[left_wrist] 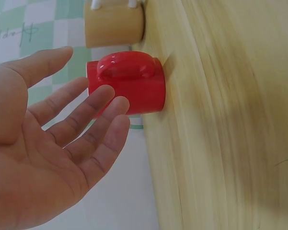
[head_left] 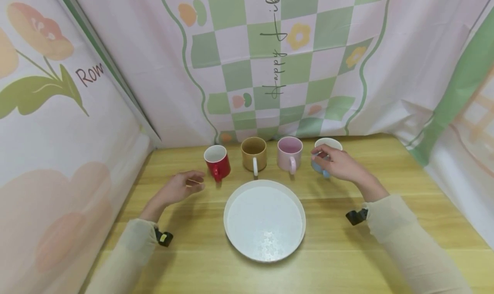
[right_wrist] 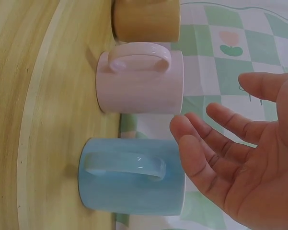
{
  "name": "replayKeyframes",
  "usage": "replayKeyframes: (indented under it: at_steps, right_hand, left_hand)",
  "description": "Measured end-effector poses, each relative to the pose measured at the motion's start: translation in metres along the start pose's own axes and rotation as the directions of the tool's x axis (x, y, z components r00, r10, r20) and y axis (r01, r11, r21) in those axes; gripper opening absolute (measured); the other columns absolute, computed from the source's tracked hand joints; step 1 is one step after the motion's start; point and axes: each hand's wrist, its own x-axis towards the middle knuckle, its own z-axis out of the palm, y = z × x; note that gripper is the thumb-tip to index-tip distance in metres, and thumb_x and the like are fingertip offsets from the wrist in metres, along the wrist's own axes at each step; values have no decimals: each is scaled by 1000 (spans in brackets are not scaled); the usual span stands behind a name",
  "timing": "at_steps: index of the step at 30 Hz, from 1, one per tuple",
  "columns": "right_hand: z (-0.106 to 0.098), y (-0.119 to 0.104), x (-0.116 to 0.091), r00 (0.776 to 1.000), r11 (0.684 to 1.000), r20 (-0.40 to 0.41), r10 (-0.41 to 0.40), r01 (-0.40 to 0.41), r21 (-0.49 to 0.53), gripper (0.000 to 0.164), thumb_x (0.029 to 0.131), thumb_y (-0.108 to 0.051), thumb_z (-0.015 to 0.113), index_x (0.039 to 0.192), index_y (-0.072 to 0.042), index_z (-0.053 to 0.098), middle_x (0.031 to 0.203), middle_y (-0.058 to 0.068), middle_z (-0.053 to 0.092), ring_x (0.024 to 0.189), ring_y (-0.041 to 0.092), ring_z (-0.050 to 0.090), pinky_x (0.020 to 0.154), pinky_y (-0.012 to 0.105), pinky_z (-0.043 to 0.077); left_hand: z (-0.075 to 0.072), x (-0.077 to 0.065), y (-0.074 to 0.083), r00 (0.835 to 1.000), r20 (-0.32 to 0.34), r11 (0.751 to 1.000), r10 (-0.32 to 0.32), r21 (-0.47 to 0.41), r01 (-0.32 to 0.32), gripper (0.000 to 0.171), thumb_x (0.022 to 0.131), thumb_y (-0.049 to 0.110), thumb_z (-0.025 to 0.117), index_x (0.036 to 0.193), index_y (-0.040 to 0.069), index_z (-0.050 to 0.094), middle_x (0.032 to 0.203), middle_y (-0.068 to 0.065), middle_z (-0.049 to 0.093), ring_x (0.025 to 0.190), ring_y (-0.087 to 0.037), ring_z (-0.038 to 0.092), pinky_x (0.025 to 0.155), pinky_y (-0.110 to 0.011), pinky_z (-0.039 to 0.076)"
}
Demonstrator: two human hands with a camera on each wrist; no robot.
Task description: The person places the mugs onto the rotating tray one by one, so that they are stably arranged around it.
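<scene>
Four mugs would be several; from left stand a red mug (head_left: 220, 164), a tan mug (head_left: 253, 154) with a white handle, a pink mug (head_left: 289, 154) and a light blue mug (right_wrist: 129, 191). My left hand (head_left: 184, 187) hovers just left of the red mug (left_wrist: 134, 91), its fingers loosely spread and holding nothing. Over the blue mug is my right hand (head_left: 335, 162), hiding part of it in the head view. In the right wrist view the fingers (right_wrist: 191, 153) are relaxed near the blue mug's rim; whether they touch it I cannot tell.
A round white tray (head_left: 264, 184) lies on the wooden table (head_left: 185, 259) in front of the mugs. Behind them hangs a green-checked cloth (head_left: 266, 71). More printed cloth (head_left: 58, 157) walls the left side.
</scene>
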Motion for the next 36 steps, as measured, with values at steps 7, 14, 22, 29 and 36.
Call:
replayKeyframes:
  at_steps: [7,14,22,29,36]
  right_hand:
    - [1,1,0,1000,1000,10,21,-21,8,45,106,-43,42,134,-10,53,125,20,63,112,39,63,90,53,53]
    - [2,1,0,999,999,27,33,-33,27,46,106,-44,42,136,-11,52,126,19,62,106,34,65,85,45,55]
    - [3,3,1,999,998,31,11,-13,65,45,106,-41,43,135,-8,52,125,24,62,96,32,69,78,38,57]
    - [3,0,0,999,995,36,9,-13,103,43,106,-38,44,133,-6,53,123,25,61,87,23,70,72,35,57]
    - [5,-1,0,999,990,43,24,-30,135,43,107,-39,44,132,-5,52,121,25,61,82,18,68,69,36,58]
  left_hand:
    - [4,-2,-1,1000,1,1000,12,1,-12,42,97,24,65,135,5,59,124,-18,68,114,-34,66,99,-48,55]
    - [8,-1,-1,999,1,999,35,-19,-35,41,97,23,66,133,4,60,122,-19,69,113,-36,66,97,-48,56]
    - [11,-2,2,999,24,998,44,-48,-43,41,97,20,65,134,3,59,124,-22,67,114,-37,65,97,-49,56]
    - [14,-1,3,998,28,998,48,-45,-47,42,97,21,66,134,3,59,123,-20,68,113,-34,66,97,-47,56]
    - [17,-2,2,996,38,994,84,-71,-81,39,96,17,67,131,3,60,122,-21,68,112,-34,66,99,-47,56]
